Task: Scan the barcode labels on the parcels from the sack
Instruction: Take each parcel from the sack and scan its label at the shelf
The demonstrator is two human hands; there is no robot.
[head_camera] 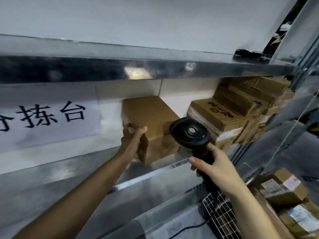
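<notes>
Parcel (151,121) on the metal shelf (155,69) gripped by left hand (133,142); right hand (215,166) holds scanner (191,133).

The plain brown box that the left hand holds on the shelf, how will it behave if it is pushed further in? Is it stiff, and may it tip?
The brown box looks stiff: its edges stay sharp under the left hand. It probably slides rather than rolls, having flat faces. It seems light, since one hand holds its corner.

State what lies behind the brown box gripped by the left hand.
Behind the brown box held by the left hand, only pale wall shows. The box hides whatever sits directly behind it.
</notes>
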